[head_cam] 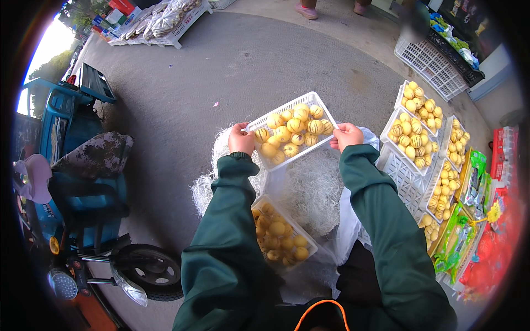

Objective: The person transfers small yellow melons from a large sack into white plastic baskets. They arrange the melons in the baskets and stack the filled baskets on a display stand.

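Note:
Both hands hold a white plastic basket of yellow striped melons up in front of me, tilted in the view. My left hand grips its left end, and my right hand grips the right corner. Below it lies a heap of clear shredded packing filler, partly within pale plastic sheeting. A second white basket of similar melons stands lower down, beside my left sleeve, which hides part of it.
Several melon baskets sit on white crates at right, near green packages and red bags. A blue three-wheeled vehicle stands left. Ahead are a low white platform with bagged goods, a white crate and a person's feet.

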Available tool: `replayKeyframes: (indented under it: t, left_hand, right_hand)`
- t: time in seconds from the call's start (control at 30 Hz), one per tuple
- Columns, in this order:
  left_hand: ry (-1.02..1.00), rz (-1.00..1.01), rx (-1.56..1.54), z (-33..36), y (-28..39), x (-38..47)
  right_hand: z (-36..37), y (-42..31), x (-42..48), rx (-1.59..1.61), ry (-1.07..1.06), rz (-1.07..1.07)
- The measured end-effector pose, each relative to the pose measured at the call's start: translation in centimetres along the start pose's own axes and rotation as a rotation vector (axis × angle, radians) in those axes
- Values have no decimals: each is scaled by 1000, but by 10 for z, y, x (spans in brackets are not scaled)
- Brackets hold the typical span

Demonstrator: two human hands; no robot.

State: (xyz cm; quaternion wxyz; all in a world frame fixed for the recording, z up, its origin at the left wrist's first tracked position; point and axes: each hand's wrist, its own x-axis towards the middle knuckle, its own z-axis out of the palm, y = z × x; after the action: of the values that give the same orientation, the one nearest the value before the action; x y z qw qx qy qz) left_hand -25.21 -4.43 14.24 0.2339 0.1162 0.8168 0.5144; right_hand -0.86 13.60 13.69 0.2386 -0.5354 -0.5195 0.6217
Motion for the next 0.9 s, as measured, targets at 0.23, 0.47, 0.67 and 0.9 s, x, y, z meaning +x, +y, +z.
replayKeyframes:
  t: [0.23,0.47,0.67,0.9]
  left_hand:
    - [-154,14,-235,11,67,-58]
    - [-639,-33,-276,72,119,-176]
    - [-828,-352,-320,146,76,-294]
    - [-808,-620,-140,162,0,-378]
  right_hand:
    - [-54,-40,-26,36,82,-12]
    - [-224,-72,-71,-135,178,-109]
    - [-342,-50,-119,-328,221,-58]
    - [-368,57,-112,-501,73,44]
